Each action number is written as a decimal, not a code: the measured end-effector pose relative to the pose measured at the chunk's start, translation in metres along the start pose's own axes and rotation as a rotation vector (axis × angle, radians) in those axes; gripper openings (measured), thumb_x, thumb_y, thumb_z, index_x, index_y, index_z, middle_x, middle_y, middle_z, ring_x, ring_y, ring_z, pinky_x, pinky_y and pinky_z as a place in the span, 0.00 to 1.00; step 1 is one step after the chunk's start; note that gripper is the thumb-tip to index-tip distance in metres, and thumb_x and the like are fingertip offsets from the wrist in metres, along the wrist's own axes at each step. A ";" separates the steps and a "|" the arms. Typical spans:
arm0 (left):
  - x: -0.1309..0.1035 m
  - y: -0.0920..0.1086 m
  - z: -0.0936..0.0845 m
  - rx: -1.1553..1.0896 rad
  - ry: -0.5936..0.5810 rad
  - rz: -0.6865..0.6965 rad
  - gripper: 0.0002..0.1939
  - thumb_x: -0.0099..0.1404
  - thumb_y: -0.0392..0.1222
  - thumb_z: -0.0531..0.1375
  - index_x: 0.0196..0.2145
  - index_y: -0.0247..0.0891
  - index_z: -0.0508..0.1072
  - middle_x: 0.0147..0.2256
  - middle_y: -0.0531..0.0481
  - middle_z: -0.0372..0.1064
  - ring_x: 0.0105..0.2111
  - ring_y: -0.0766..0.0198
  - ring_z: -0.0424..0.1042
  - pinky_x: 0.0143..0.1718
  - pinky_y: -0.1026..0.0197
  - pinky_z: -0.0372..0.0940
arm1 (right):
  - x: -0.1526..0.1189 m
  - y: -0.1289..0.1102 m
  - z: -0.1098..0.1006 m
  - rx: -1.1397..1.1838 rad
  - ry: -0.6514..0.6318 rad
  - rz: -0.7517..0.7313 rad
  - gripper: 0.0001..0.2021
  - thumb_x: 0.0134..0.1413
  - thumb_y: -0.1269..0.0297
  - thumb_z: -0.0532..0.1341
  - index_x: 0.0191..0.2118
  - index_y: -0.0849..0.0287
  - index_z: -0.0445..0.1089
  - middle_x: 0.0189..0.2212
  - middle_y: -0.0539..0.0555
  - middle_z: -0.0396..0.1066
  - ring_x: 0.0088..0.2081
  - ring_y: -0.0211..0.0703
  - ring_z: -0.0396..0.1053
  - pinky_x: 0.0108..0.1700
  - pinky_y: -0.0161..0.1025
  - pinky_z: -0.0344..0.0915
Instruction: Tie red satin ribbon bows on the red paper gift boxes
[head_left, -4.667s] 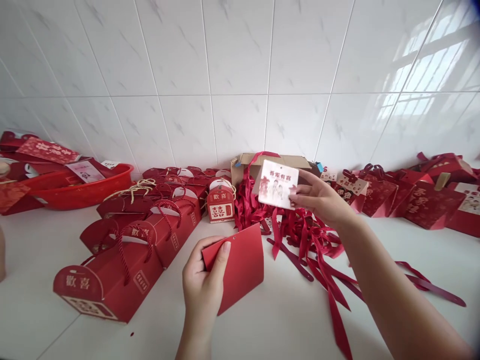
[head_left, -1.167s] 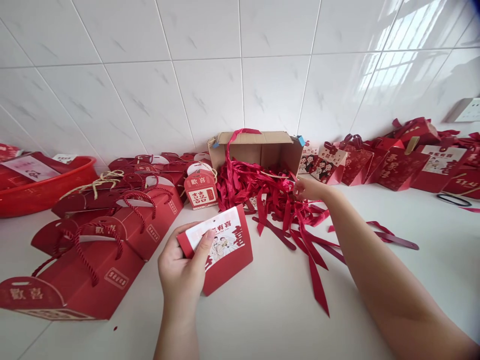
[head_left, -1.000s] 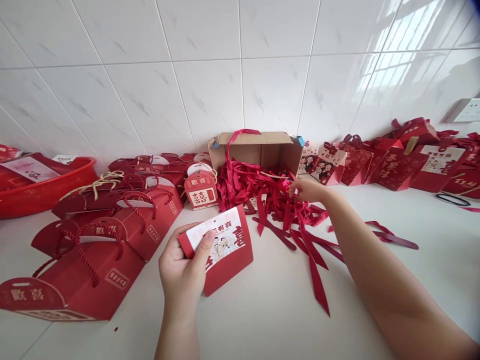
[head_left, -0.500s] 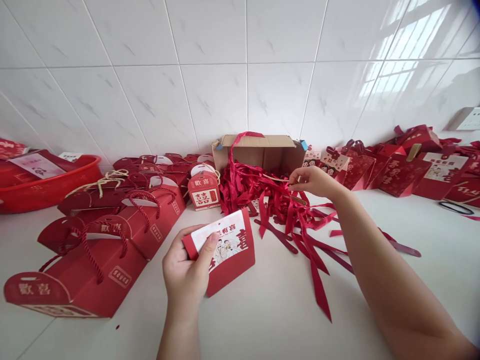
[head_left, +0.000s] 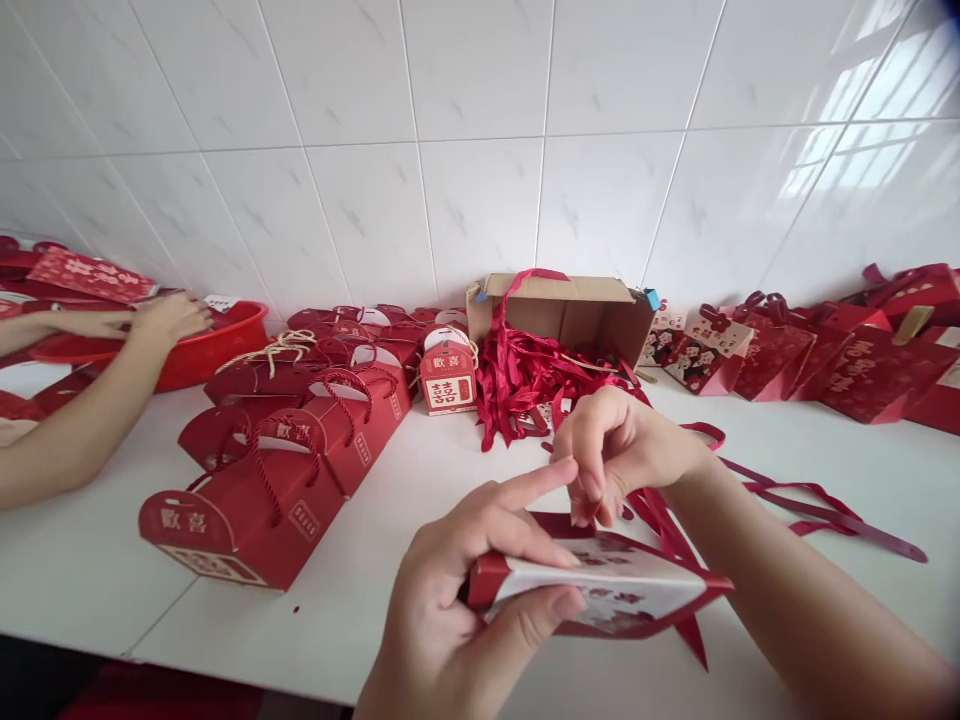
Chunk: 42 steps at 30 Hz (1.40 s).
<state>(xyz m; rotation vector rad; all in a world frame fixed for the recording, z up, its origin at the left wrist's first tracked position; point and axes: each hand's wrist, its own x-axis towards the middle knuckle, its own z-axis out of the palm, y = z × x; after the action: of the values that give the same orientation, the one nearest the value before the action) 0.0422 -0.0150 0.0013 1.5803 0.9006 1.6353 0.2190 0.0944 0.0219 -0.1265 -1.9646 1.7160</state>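
so the left hand (head_left: 457, 590) has a red paper bag (head_left: 637, 631) down at the front, held up over the white table (head_left: 360, 570) and tipped so much it's seen almost edge-on. thumb is on the near side, the other fingers are on the far side, and the index finger sticks out toward the other hand. there's a white card (head_left: 656, 592) with red print lying along the bag, caught in the same grip.

the right hand (head_left: 630, 450) is curled right above the bag's top edge, thumb and fingertips pressed together. can't really tell from this angle if something thin is pinched in there. its fingers are just beside the left index fingertip, maybe touching.

behind the hands a cardboard box (head_left: 570, 290) lies on its side against the tiled wall (head_left: 480, 210), with a tangle of red ribbons (head_left: 525, 380) spilling out of its mouth. a couple of loose straps (head_left: 862, 525) lie on the table to the right, near the forearm.

left of the ribbons stands a small red box (head_left: 448, 375) with a pale label, then a row of bigger boxes with rope handles (head_left: 259, 525). finished-looking gift bags (head_left: 862, 370) line the right side. far left, another person's hand (head_left: 174, 318) is over a red tub (head_left: 232, 350).
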 end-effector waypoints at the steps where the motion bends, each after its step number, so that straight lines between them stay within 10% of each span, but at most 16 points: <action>1: 0.000 0.001 -0.001 0.004 -0.003 -0.013 0.05 0.53 0.45 0.66 0.24 0.43 0.77 0.39 0.42 0.77 0.31 0.54 0.76 0.33 0.53 0.72 | 0.002 0.002 0.002 0.018 0.008 0.003 0.11 0.43 0.63 0.70 0.24 0.61 0.68 0.20 0.50 0.72 0.22 0.36 0.72 0.19 0.27 0.66; 12: 0.010 -0.009 -0.013 0.078 -0.142 0.071 0.09 0.54 0.32 0.65 0.31 0.45 0.76 0.40 0.47 0.76 0.44 0.54 0.74 0.43 0.55 0.70 | 0.007 0.004 0.011 0.049 0.191 -0.040 0.12 0.39 0.65 0.72 0.25 0.61 0.68 0.19 0.46 0.68 0.17 0.29 0.65 0.18 0.25 0.62; 20: 0.017 -0.036 0.002 -0.024 0.176 -0.091 0.06 0.53 0.42 0.66 0.28 0.38 0.75 0.45 0.43 0.74 0.43 0.52 0.74 0.38 0.58 0.70 | 0.014 0.008 -0.008 -0.009 0.478 -0.124 0.07 0.45 0.68 0.69 0.29 0.60 0.70 0.20 0.44 0.66 0.19 0.27 0.62 0.20 0.26 0.61; 24: 0.020 -0.047 0.000 -0.002 0.303 -0.249 0.11 0.52 0.45 0.66 0.32 0.37 0.74 0.27 0.47 0.75 0.27 0.58 0.74 0.27 0.61 0.70 | 0.004 -0.005 -0.015 -0.181 0.753 -0.244 0.06 0.44 0.66 0.69 0.28 0.56 0.71 0.22 0.44 0.67 0.21 0.29 0.63 0.23 0.29 0.62; 32: 0.022 -0.052 -0.002 -0.007 0.282 -0.272 0.14 0.52 0.46 0.66 0.33 0.37 0.71 0.25 0.52 0.73 0.24 0.65 0.71 0.25 0.65 0.67 | 0.004 -0.017 0.009 -0.983 0.359 -0.166 0.03 0.52 0.69 0.64 0.31 0.56 0.77 0.28 0.52 0.74 0.32 0.39 0.67 0.35 0.37 0.65; 42: 0.023 -0.052 -0.003 -0.037 0.252 -0.283 0.15 0.50 0.45 0.67 0.33 0.37 0.70 0.25 0.52 0.72 0.25 0.66 0.70 0.26 0.66 0.67 | 0.011 -0.008 0.016 -1.118 0.287 -0.170 0.05 0.53 0.72 0.63 0.32 0.58 0.77 0.29 0.53 0.74 0.33 0.40 0.64 0.34 0.36 0.63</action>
<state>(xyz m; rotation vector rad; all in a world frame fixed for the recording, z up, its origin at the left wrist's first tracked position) 0.0394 0.0324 -0.0308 1.1753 1.1592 1.6551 0.2050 0.0833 0.0322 -0.5321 -2.3620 0.3082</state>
